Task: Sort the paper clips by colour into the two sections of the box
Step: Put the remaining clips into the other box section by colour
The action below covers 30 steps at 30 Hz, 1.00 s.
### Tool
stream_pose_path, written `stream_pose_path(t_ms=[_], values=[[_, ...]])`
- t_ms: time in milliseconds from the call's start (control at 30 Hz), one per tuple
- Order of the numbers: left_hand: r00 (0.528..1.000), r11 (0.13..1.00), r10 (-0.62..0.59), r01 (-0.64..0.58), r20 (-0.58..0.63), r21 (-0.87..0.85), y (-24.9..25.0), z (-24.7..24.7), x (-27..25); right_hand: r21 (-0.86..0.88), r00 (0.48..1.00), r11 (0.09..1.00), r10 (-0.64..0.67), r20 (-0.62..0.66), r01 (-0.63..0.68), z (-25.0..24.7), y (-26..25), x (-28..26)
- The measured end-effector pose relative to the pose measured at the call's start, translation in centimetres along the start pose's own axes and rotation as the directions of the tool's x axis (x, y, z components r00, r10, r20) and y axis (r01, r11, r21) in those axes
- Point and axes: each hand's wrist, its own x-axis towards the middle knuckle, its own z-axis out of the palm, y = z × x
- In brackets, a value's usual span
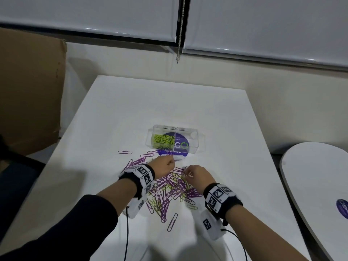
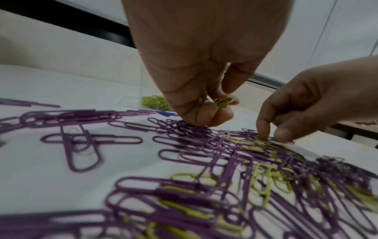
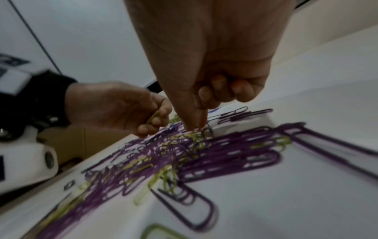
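left hand (image 2: 196,90) pinching green clips (image 2: 224,101), right hand (image 3: 206,90) in pile (image 1: 169,187)

A clear plastic box (image 1: 190,146) sits open on the tabletop, split by a thin wall into two sections. The left section holds a heap of green clips (image 1: 163,140). Just in front lies a loose, tangled pile of purple and green paper clips (image 1: 170,187), a few purple strays scattered round its edges.
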Motion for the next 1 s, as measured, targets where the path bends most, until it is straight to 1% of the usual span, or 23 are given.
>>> stream_pose_path(t_ms=[67,133,200,267,333,433,500,567,667,733,800,833,867,933,1000], values=[[0.999,0.999,-0.033,0.033,0.009,-0.029,0.1,0.2,0.2,-0.097,1.0,0.995,0.004,0.017,-0.002,0.3,-0.2,0.3],[0.999,0.998,-0.022,0.021,0.029,0.053,0.2,0.4,0.3,-0.128,0.999,0.992,0.022,0.039,-0.016,0.4,-0.2,0.5],[0.998,0.988,-0.005,-0.004,0.057,0.157,0.1,0.5,0.5,-0.116,0.998,0.993,0.03,0.059,-0.023,0.4,-0.1,0.7],[0.996,0.958,0.017,-0.042,0.09,0.285,0.1,0.7,0.6,-0.069,0.996,0.997,0.029,0.079,-0.023,0.5,0.0,0.7],[0.994,0.92,0.04,-0.075,0.1,0.384,0.3,0.8,0.5,0.021,0.996,0.999,0.024,0.082,-0.025,0.5,0.3,0.7],[0.993,0.885,0.069,-0.103,0.091,0.454,0.8,0.8,0.3,0.207,0.999,0.978,0.034,0.019,-0.037,0.1,1.0,0.5],[0.992,0.882,0.078,-0.114,0.095,0.457,0.9,0.6,0.3,0.334,0.998,0.941,0.058,-0.02,-0.048,-0.5,1.8,0.6],[0.992,0.9,0.083,-0.113,0.09,0.42,0.7,0.4,0.3,0.469,0.995,0.88,0.091,-0.027,-0.068,-1.0,2.6,0.7],[0.996,0.944,0.084,-0.094,0.043,0.315,0.3,-0.1,0.2,0.589,0.99,0.797,0.14,0.031,-0.132,-1.6,3.1,0.4],[0.996,0.966,0.086,-0.087,0.013,0.243,-0.2,-0.5,0.0,0.619,0.987,0.769,0.146,0.072,-0.159,-1.5,3.2,0.2],[0.997,0.976,0.078,-0.074,-0.012,0.205,-0.9,-1.0,-0.3,0.617,0.984,0.766,0.145,0.105,-0.179,-1.2,3.1,0.1],[0.997,0.977,0.074,-0.067,-0.027,0.2,-1.3,-1.2,-0.5,0.596,0.984,0.783,0.141,0.11,-0.179,-0.9,2.9,0.0],[0.997,0.979,0.067,-0.058,-0.044,0.196,-1.9,-1.5,-0.6,0.546,0.987,0.822,0.129,0.093,-0.158,-0.7,2.8,-0.1],[0.996,0.979,0.053,-0.037,-0.071,0.203,-2.9,-2.0,-0.9,0.383,0.996,0.919,0.087,0.025,-0.09,-0.3,2.4,-0.2],[0.995,0.969,0.033,-0.008,-0.097,0.247,-3.5,-2.4,-1.2,0.222,0.999,0.974,0.042,-0.016,-0.038,-0.1,1.9,-0.1]])
